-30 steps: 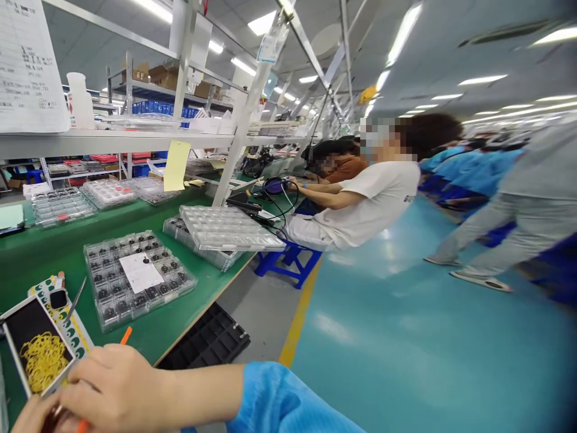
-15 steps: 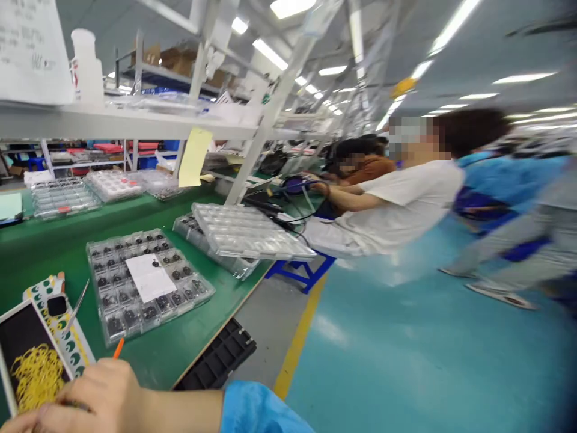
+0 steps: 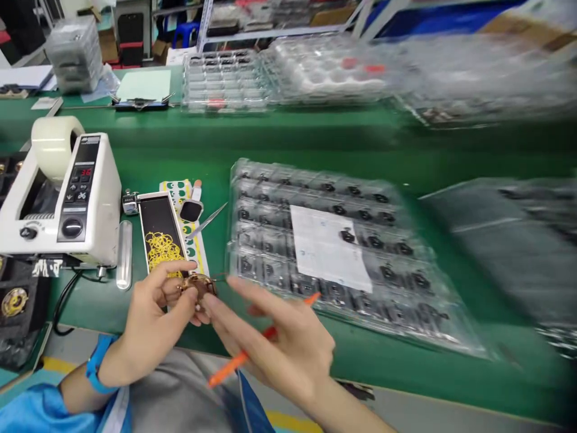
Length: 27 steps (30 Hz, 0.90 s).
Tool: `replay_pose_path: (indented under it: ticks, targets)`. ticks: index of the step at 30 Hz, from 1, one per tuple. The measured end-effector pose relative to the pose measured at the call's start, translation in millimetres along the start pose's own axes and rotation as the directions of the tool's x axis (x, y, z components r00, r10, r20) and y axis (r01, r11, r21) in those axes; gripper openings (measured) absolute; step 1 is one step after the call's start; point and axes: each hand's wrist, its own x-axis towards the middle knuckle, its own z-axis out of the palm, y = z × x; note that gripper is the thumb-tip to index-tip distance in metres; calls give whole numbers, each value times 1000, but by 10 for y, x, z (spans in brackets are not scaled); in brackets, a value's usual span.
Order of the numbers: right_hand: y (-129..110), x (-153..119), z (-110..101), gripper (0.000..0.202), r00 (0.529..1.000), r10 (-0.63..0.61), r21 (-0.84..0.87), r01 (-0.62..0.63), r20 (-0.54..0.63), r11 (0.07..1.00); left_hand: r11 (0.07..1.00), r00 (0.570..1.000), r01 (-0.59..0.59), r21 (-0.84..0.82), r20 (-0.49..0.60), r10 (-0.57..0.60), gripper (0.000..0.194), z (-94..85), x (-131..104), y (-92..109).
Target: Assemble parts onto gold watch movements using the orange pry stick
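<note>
My left hand (image 3: 153,325), with a blue wrist strap, pinches a small round gold-coloured watch case (image 3: 201,285) between thumb and fingers. My right hand (image 3: 283,343) reaches in from the right, its thumb close to or touching the case and its index finger stretched out. A thin orange pen-like tool (image 3: 231,368) is lodged in the right hand, tilted across the palm. Just beyond the case lies a white-edged tray (image 3: 158,211) of yellow rings (image 3: 163,248). Tweezers (image 3: 208,221) rest near a square black-faced piece (image 3: 191,210) on a patterned strip.
A white tape dispenser (image 3: 85,198) stands on the left. On the right, a clear compartment tray (image 3: 401,313) holds small black parts, with a white paper (image 3: 327,246) on top. More plastic trays (image 3: 225,78) line the back shelf. Dark foam (image 3: 27,307) sits at lower left.
My view has swung left from the aisle and co-workers to the bench. Both hands and the watch case now show; earlier only one hand was visible at the lower left.
</note>
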Motion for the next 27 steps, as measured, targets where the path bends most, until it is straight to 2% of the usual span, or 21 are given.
replay_pose_path:
  ticks: [3,5,8,12,15,19,27]
  targets:
    - [-37,137,183,16,978,-204,-97,199,-49,975,995,998,-62,77,-21,63,14,-73,-97,-40]
    - [-53,190,261,10,966,-251,-59,248,-57,967,981,994,-100,167,-25,106,13,-124,-152,-62]
    - [-76,191,299,8,959,-280,10,280,-39,960,948,987,-150,280,-7,158,16,-192,-224,-88]
    - [-113,161,294,9,935,-354,-23,354,0,935,903,981,-182,388,4,195,17,-248,-303,-96]
    - [-143,167,304,11,922,-385,-51,388,47,920,899,983,-166,405,1,181,19,-274,-347,-93]
    - [-168,189,329,13,906,-422,-29,423,44,906,901,986,-154,405,6,165,18,-310,-375,-117]
    - [-181,215,324,12,895,-434,-12,437,105,899,888,978,-192,417,10,207,19,-330,-366,-142]
